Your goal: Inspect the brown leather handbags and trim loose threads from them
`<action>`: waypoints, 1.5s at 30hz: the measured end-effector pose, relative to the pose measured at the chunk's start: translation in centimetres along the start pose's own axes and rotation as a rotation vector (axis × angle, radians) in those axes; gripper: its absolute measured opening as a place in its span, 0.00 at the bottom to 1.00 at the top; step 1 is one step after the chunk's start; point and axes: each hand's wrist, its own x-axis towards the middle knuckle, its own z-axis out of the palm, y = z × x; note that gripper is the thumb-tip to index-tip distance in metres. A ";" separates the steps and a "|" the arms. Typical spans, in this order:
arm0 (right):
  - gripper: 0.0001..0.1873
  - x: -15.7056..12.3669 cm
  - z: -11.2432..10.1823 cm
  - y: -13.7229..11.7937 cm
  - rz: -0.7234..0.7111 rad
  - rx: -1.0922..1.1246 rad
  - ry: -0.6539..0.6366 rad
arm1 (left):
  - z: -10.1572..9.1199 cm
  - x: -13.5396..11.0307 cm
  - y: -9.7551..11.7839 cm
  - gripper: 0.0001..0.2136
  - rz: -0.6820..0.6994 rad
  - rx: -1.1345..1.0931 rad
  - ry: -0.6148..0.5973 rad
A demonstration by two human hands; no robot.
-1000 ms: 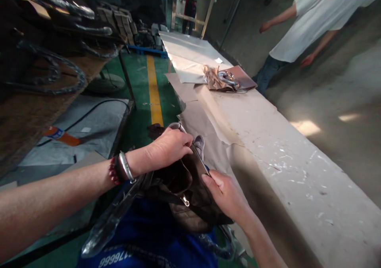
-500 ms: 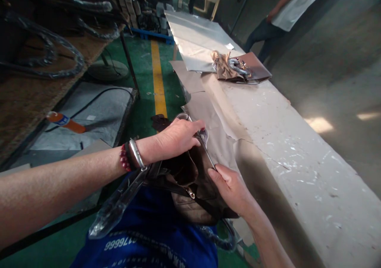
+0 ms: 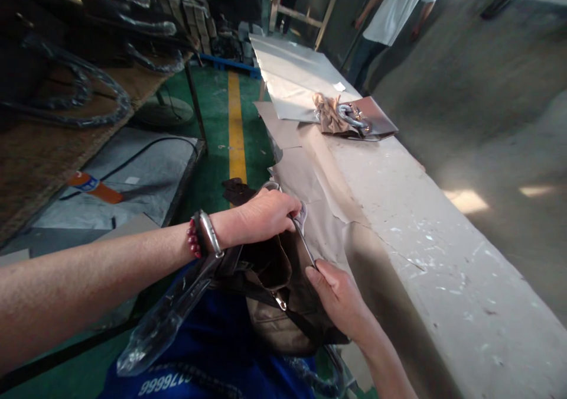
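Note:
A dark brown handbag (image 3: pixel 277 322) rests against my blue apron (image 3: pixel 212 334), its mouth gaping and a metal zipper pull (image 3: pixel 280 301) showing inside. My left hand (image 3: pixel 268 214) pinches the far part of the bag's rim, fingertips closed on it. Nearer to me, my right hand (image 3: pixel 334 289) grips the same edge between thumb and fingers. Between the two hands the rim runs taut and straight. A plastic-wrapped bag handle (image 3: pixel 163 322) hangs over the apron at the left. The bag's inside is mostly in shadow.
On the right stands a long table (image 3: pixel 425 227) covered with paper. A tan bag piece with wrapped handles (image 3: pixel 349 118) lies on it. The wooden bench (image 3: pixel 97 133) at left holds wrapped handles; an orange bottle (image 3: pixel 95 187) lies below. A person in white (image 3: pixel 394 15) stands beyond.
Both hands keep their grip on the rim and barely move. The view has tilted slightly, so the scene sits lower. The person in the background has shifted left.

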 end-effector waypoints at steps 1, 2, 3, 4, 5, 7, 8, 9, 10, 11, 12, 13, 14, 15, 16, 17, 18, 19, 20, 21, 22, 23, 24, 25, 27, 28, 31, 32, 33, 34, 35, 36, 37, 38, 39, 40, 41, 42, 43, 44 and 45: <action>0.20 0.0 0.0 0.1 0.000 0.000 0.000 | -0.1 0.1 0.0 0.05 0.000 0.000 -0.004; 0.20 0.0 0.1 0.2 0.001 0.001 0.002 | -0.1 0.1 0.0 0.05 0.001 -0.001 -0.010; 0.20 0.0 0.1 0.2 0.005 0.002 0.006 | -0.2 0.2 0.1 0.05 0.002 -0.001 -0.015; 0.20 0.0 0.2 0.3 0.010 0.002 0.009 | -0.3 0.2 0.1 0.05 0.001 0.000 -0.019; 0.20 0.0 0.2 0.4 0.015 0.002 0.010 | -0.4 0.2 0.2 0.05 -0.002 0.002 -0.021; 0.21 0.0 0.3 0.5 0.029 0.006 0.009 | -0.3 0.2 0.3 0.05 -0.007 0.010 -0.021; 0.21 0.0 0.3 0.6 0.034 0.007 0.010 | -0.3 0.2 0.3 0.05 -0.009 0.014 -0.019; 0.21 0.0 0.3 0.7 0.036 0.012 0.013 | -0.1 0.2 0.3 0.05 -0.011 0.017 -0.017; 0.22 -0.1 0.3 0.8 0.035 0.023 0.010 | 0.0 0.2 0.3 0.05 -0.012 0.019 -0.012; 0.22 -0.1 0.2 0.8 0.034 0.037 0.004 | 0.2 0.1 0.2 0.05 -0.012 0.020 -0.004; 0.23 -0.1 0.2 0.9 0.033 0.051 -0.001 | 0.4 0.1 0.2 0.04 -0.011 0.020 0.005; 0.24 -0.1 0.2 0.9 0.040 0.058 -0.003 | 0.5 0.1 0.2 0.04 -0.009 0.019 0.015; 0.24 -0.1 0.2 0.9 0.055 0.055 0.004 | 0.7 0.1 0.2 0.04 -0.007 0.017 0.024; 0.24 -0.1 0.3 0.8 0.073 0.043 0.021 | 0.8 0.1 0.2 0.04 -0.004 0.014 0.030; 0.24 -0.1 0.3 0.8 0.086 0.020 0.042 | 0.8 0.1 0.2 0.04 -0.002 0.011 0.035; 0.23 -0.1 0.4 0.8 0.090 -0.005 0.060 | 0.8 0.1 0.2 0.04 -0.001 0.009 0.038; 0.23 0.0 0.4 0.7 0.083 -0.024 0.067 | 0.8 0.0 0.2 0.04 -0.003 0.007 0.039; 0.23 0.0 0.4 0.7 0.069 -0.036 0.066 | 0.7 0.0 0.3 0.04 -0.007 0.005 0.039; 0.23 0.0 0.3 0.7 0.054 -0.043 0.060 | 0.7 0.0 0.3 0.04 -0.011 0.005 0.039; 0.23 0.1 0.2 0.6 0.047 -0.052 0.053 | 0.6 -0.1 0.4 0.04 -0.016 0.005 0.040; 0.23 0.2 0.0 0.4 0.046 -0.067 0.045 | 0.5 -0.1 0.4 0.04 -0.020 0.007 0.043; 0.22 0.4 -0.2 0.1 0.049 -0.097 0.036 | 0.5 -0.1 0.4 0.04 -0.024 0.009 0.049; 0.21 0.7 -0.4 -0.2 0.054 -0.143 0.028 | 0.4 -0.2 0.4 0.04 -0.026 0.012 0.054; 0.20 1.0 -0.6 -0.6 0.059 -0.201 0.026 | 0.4 -0.3 0.5 0.04 -0.028 0.015 0.059; 0.16 1.8 -0.8 -1.5 0.065 -0.322 0.032 | 0.2 -0.4 0.5 0.05 -0.037 0.020 0.061; 0.15 2.1 -0.8 -1.9 0.064 -0.369 0.039 | 0.2 -0.5 0.5 0.05 -0.042 0.021 0.059; 0.17 2.6 -0.4 -2.3 0.026 -0.412 0.037 | 0.0 -0.8 0.5 0.04 -0.049 0.022 0.051; 0.17 2.6 -0.3 -2.2 0.010 -0.401 0.031 | -0.1 -0.8 0.5 0.04 -0.047 0.021 0.048; 0.18 2.5 -0.2 -2.2 0.000 -0.384 0.027 | -0.1 -0.9 0.5 0.04 -0.045 0.020 0.046; 0.19 2.5 -0.2 -2.2 -0.002 -0.364 0.024 | -0.1 -0.9 0.5 0.04 -0.045 0.019 0.045; 0.19 2.5 -0.3 -2.3 0.003 -0.341 0.023 | -0.1 -0.9 0.5 0.03 -0.047 0.015 0.045; 0.18 2.7 -0.5 -2.5 0.010 -0.315 0.018 | -0.1 -0.9 0.6 0.03 -0.050 0.012 0.046; 0.17 2.9 -0.7 -2.8 0.017 -0.289 0.015 | -0.2 -0.9 0.7 0.03 -0.054 0.008 0.046; 0.16 3.2 -0.8 -3.1 0.021 -0.266 0.014 | -0.2 -0.9 0.7 0.03 -0.058 0.005 0.047; 0.14 3.6 -1.0 -3.5 0.020 -0.245 0.015 | -0.3 -1.1 0.8 0.03 -0.060 0.001 0.048; 0.14 4.1 -1.0 -3.8 0.016 -0.226 0.018 | -0.4 -1.2 0.9 0.03 -0.061 -0.004 0.050; 0.14 4.5 -1.1 -4.0 0.014 -0.215 0.027 | -0.5 -1.5 0.9 0.04 -0.062 -0.010 0.053; 0.15 4.8 -1.0 -4.1 0.016 -0.206 0.037 | -0.7 -1.9 0.9 0.05 -0.059 -0.021 0.059; 0.16 5.1 -1.0 -4.1 0.017 -0.199 0.046 | -0.8 -2.3 0.8 0.08 -0.058 -0.038 0.068; 0.17 5.2 -0.9 -4.2 0.020 -0.192 0.054 | -0.9 -2.8 0.6 0.12 -0.058 -0.056 0.081; 0.18 5.2 -0.7 -4.2 0.024 -0.188 0.062 | -1.1 -3.3 0.4 0.15 -0.061 -0.071 0.098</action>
